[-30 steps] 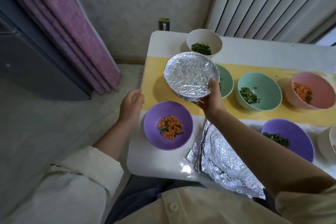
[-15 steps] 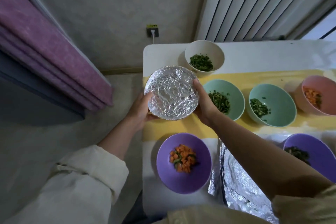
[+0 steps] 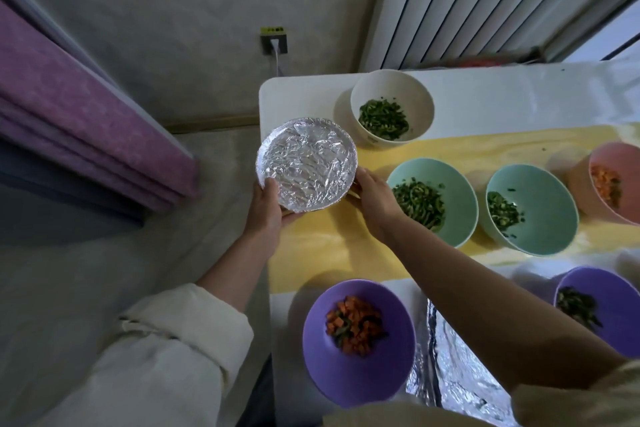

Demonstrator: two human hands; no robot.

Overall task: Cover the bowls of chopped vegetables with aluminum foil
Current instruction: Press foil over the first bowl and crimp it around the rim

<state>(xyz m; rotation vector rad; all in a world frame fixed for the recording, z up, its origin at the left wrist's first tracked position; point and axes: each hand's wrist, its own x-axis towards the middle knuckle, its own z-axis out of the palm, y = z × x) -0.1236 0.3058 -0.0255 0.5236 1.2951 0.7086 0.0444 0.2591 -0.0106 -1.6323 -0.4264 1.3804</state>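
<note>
- The round bowl capped in crinkled silver foil [image 3: 306,165] is at the white surface's [image 3: 512,97] left edge, about 11 o'clock from the purple plastic bowl of diced carrot [image 3: 358,381]. Honestly can't tell if it's touching down or hovering.
- The left hand [image 3: 266,211] grips it at 7 o'clock, thumb over the rim and fingers underneath. The right hand [image 3: 372,199] holds its side at 4 o'clock, fingers tucked under with the tips hidden.
- Main worry: its 9 o'clock rim looks level with the edge or past it, so letting go there could tip it onto the floor.
- That thumb could also dent or tear the foil, which looks thin, wrinkly and crimped tight round the rim.
- The cream bowl of chopped greens [image 3: 419,104] is near at 2 o'clock and easy to bump.
- The bowls look smooth, matte and deep. The spare foil sheet [image 3: 460,378] at 3 o'clock of the purple bowl is shiny and creased.
</note>
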